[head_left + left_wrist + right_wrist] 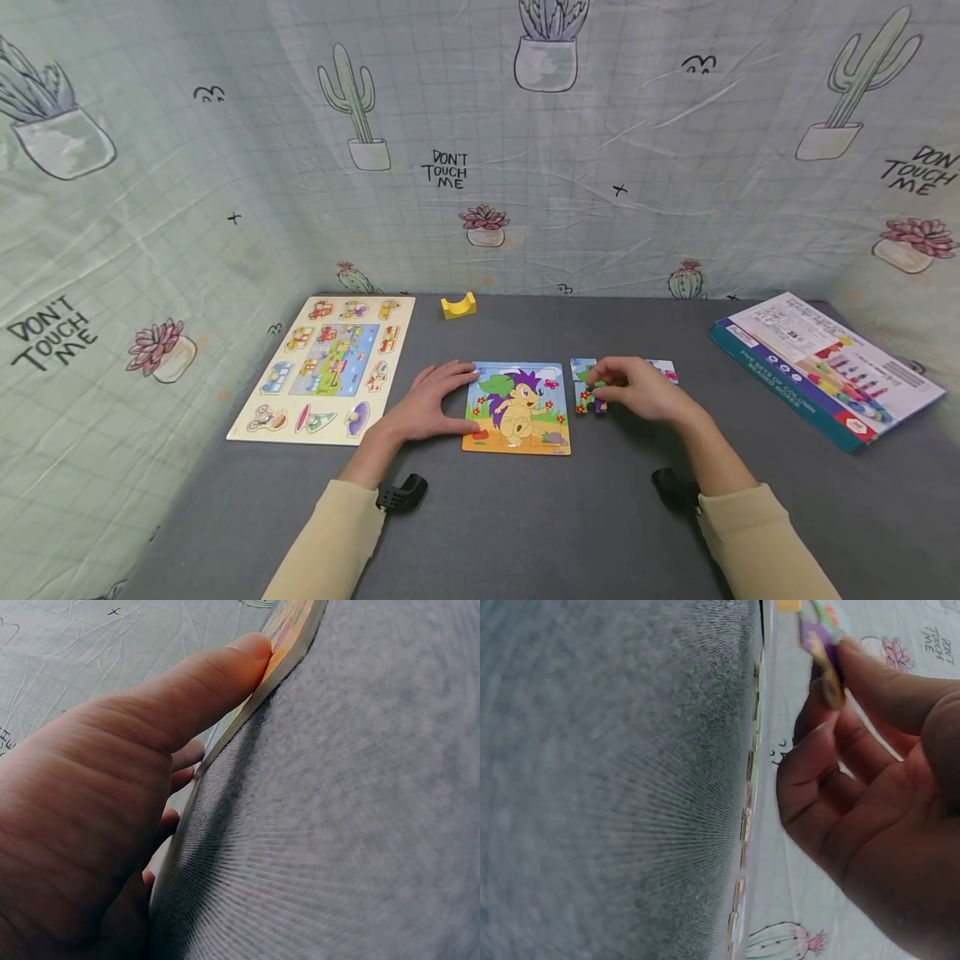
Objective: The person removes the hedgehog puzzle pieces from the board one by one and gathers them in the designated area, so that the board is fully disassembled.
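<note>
My left hand (431, 407) rests on the left side of a square puzzle board (516, 417) with a purple hedgehog picture. Its fingers lie fairly straight near the top corner, and the thumb (217, 682) presses the lower left edge. Right of the board, my right hand (647, 392) is raised over some loose puzzle pieces (582, 367). Between its thumb and fingers it pinches a small puzzle piece (821, 645) with purple and green on it. Part of the loose pieces is hidden under that hand.
A large wooden picture board (390, 367) lies at the left, with vehicles and toys around a central scene. At the back stands a yellow arch block (458, 308). On the right lies a teal game box (825, 367). Printed fabric (555, 208) walls the table's back and sides.
</note>
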Demonstrator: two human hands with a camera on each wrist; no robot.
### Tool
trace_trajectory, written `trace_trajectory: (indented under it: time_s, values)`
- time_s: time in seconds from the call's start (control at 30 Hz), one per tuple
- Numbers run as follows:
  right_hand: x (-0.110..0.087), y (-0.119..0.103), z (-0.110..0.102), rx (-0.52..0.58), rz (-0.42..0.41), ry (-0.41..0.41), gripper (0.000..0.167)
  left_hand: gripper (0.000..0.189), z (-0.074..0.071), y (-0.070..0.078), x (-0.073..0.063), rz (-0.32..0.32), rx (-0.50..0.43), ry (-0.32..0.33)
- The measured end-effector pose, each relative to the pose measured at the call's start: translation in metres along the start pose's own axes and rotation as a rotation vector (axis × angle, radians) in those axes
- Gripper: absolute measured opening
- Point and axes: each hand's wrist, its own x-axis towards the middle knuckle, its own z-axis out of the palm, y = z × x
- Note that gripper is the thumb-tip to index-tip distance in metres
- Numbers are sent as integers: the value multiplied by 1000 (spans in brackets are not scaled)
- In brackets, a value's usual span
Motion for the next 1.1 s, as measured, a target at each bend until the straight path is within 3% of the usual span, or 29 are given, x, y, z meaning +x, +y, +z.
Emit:
trace_trajectory:
  time_s: [0.23, 0.4, 0.5, 0.73, 1.1]
  values:
    - [1, 7, 5, -32, 17, -37, 9, 86, 0, 1, 0, -19, 9, -7]
    - [1, 7, 7, -72, 49, -12, 14, 85, 0, 2, -1, -14, 11, -11]
    - [0, 6, 5, -87, 68, -16, 21, 84, -1, 2, -1, -2, 7, -5]
    - [-6, 3, -1, -135, 53, -113, 47, 84, -1, 2, 0, 0, -3, -2]
    - [-7, 4, 3, -170, 74, -92, 37, 85, -2, 2, -1, -15, 1, -13]
